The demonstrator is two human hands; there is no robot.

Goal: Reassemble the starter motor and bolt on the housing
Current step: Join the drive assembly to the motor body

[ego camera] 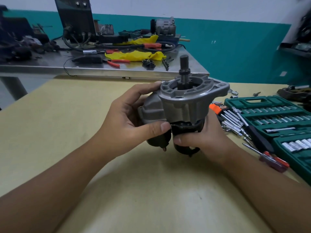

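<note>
Working on a plain pale-yellow matte tabletop [84, 132], a bit scuffed, with a brushed stainless steel bench [117, 68] right behind it and a wall painted teal below, white above. Both hands have the starter motor up off the table, shaft end pointing up. The left hand [127, 118] is wrapped around the grey cast-aluminium nose housing [186, 100], thumb low by the seam and fingers curled over the top edge. The right hand [200, 133] is clamped around the black cylindrical motor body [183, 130] just under the housing. The dark steel pinion shaft [184, 68] pokes up through the round opening of the housing, and there's a visible gap where housing meets body on the near side.

Off to the right sits an open green plastic socket set case [277, 118] full of chrome sockets, with a bundle of chrome hex keys in an orange holder [218, 108] beside it and a red-handled screwdriver [271, 160] lying near the case's front edge. The steel bench carries crumpled yellow rags [134, 55], red-handled pliers [116, 62], black cables and a dark boxy machine with knobs [74, 19]. The holder's print is too blurry to read, same for everything else
</note>
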